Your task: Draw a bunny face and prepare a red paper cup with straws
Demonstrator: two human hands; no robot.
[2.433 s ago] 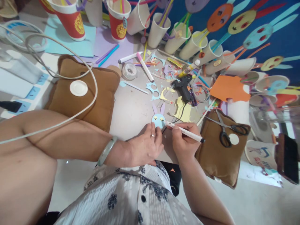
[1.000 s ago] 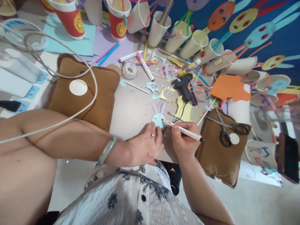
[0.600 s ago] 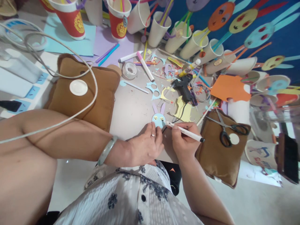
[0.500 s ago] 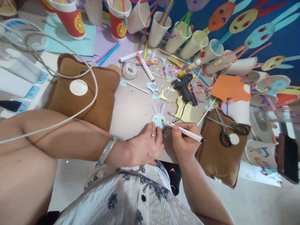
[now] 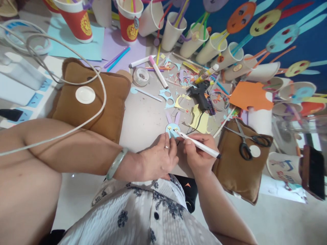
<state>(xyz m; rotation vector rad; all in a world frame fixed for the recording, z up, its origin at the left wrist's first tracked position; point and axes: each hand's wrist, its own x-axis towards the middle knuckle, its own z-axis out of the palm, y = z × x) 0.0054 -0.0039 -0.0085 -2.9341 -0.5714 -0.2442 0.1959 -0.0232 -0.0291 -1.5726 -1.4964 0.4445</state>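
Note:
A paper rabbit head (image 5: 170, 128) lies on the table before me, light blue with lilac ears and yellow-and-black eyes. My left hand (image 5: 159, 156) rests flat with its fingertips on the rabbit's lower edge, pressing it to the tabletop. That hand wears a ring and a bangle. In my right hand (image 5: 201, 154) is a white marker (image 5: 200, 144) with a black end, gripped between thumb and fingers. Its tip is at the right side of the rabbit's face, near the eye. My left fingers cover the bottom of the face.
Brown cushions flank my arms, the left one (image 5: 94, 98) under a cable, the right one (image 5: 242, 170) under scissors (image 5: 245, 139). Behind the rabbit are a black glue gun (image 5: 201, 95), paper scraps, a tape roll (image 5: 141, 76) and pens. Paper cups (image 5: 173, 32) with paper animals line the back.
The marker tip has shifted slightly left on the rabbit's face, and my right hand has moved a little left with it. My left hand stays put.

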